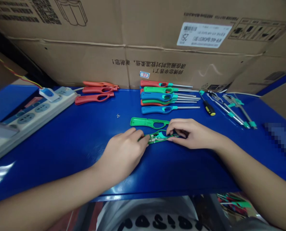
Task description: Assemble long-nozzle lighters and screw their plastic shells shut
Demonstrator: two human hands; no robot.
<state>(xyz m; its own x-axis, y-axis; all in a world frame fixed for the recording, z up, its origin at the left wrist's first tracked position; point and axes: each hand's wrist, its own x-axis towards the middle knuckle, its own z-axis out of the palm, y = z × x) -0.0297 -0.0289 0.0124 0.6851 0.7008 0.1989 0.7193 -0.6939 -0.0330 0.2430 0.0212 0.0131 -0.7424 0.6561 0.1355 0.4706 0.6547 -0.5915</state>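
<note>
Although it is partly hidden by fingers, a green half shell (pixel 155 141) lies at the centre of the frame, open side up, with a teal part (pixel 161 135) and small whitish fittings seated in it. The left hand (pixel 125 150) is partly closed, thumb and bent fingers gripping the shell's left end. The right hand (pixel 193 131) has its thumb and forefinger nearly together at the right end; whether they pinch a part or merely steady it cannot be determined. Just above, the matching loose half (pixel 143 122) lies apart, its inside showing.

Assessment: the unit appears part-way through, its inner parts largely in place, its two halves unjoined and unfastened. Small metal pieces, probably screws (pixel 118 116), rest on the blue table (pixel 85 144) left of the loose half.

At upper centre, a group of closed lighters (pixel 150 110) with metal tubes appears complete. To their left lie red handles (pixel 92 90) showing no tubes. Right of the group are a screwdriver (pixel 209 108) and loose tube assemblies (pixel 231 114) without handles, which suggests further units remain unfinished. A power strip (pixel 42 109) occupies the left side; a cardboard box (pixel 85 64) stands behind.
</note>
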